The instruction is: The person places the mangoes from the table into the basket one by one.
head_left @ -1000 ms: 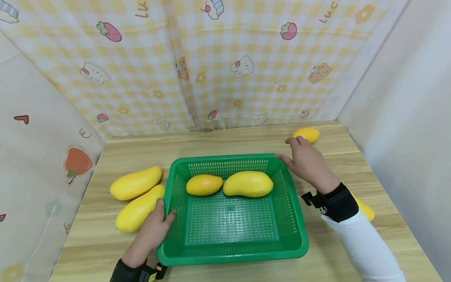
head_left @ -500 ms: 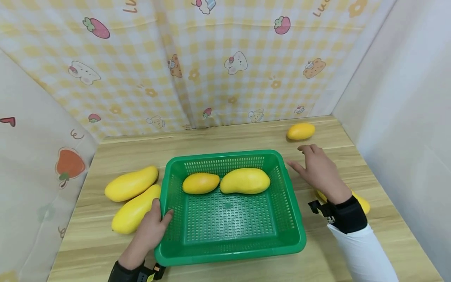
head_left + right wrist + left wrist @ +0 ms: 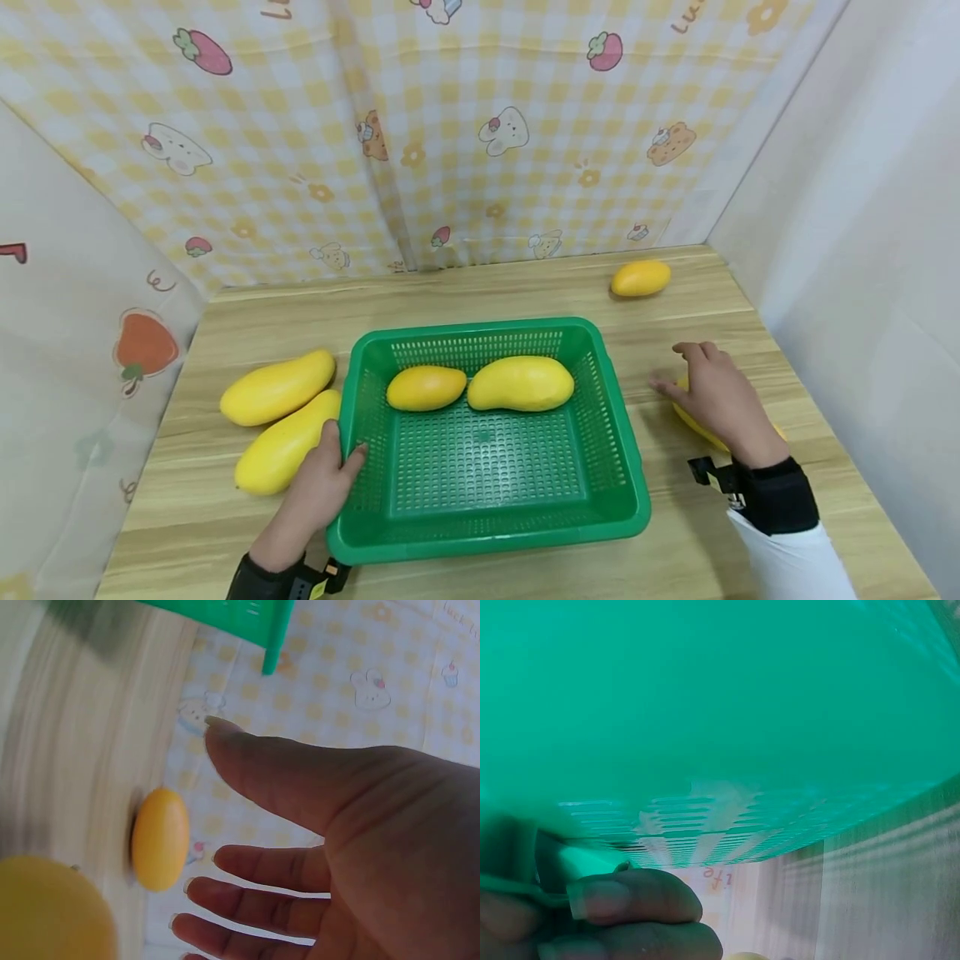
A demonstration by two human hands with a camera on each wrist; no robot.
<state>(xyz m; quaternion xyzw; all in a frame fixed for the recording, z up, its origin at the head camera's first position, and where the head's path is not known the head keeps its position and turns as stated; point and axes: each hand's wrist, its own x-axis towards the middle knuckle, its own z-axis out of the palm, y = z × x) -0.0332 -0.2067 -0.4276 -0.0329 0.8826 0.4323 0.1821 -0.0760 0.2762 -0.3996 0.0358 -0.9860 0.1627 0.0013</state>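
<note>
My left hand [image 3: 318, 487] grips the left rim of a green plastic basket [image 3: 480, 546], and the left wrist view shows its fingers [image 3: 634, 896] curled at the edge. In the basket lie a small orange-yellow mango [image 3: 426, 388] and a larger yellow mango [image 3: 521, 383], end to end near the back wall. Over at the right, my right hand [image 3: 720, 396] hovers above another yellow mango [image 3: 693, 423], partly covering it. Its thumb stands apart from the extended fingers, and nothing is held. That mango fills the lower left corner of the right wrist view.
Two large yellow mangoes, an upper one [image 3: 277, 388] and a lower one [image 3: 288, 446], lie left of the basket. One small mango [image 3: 641, 278] sits at the back right of the wooden table [image 3: 450, 292]. A checked curtain [image 3: 465, 167] hangs behind; white walls stand on both sides.
My right hand has left the basket's back right corner and moved right and toward me, over the right-hand mango. The left hand keeps its grip on the rim.
</note>
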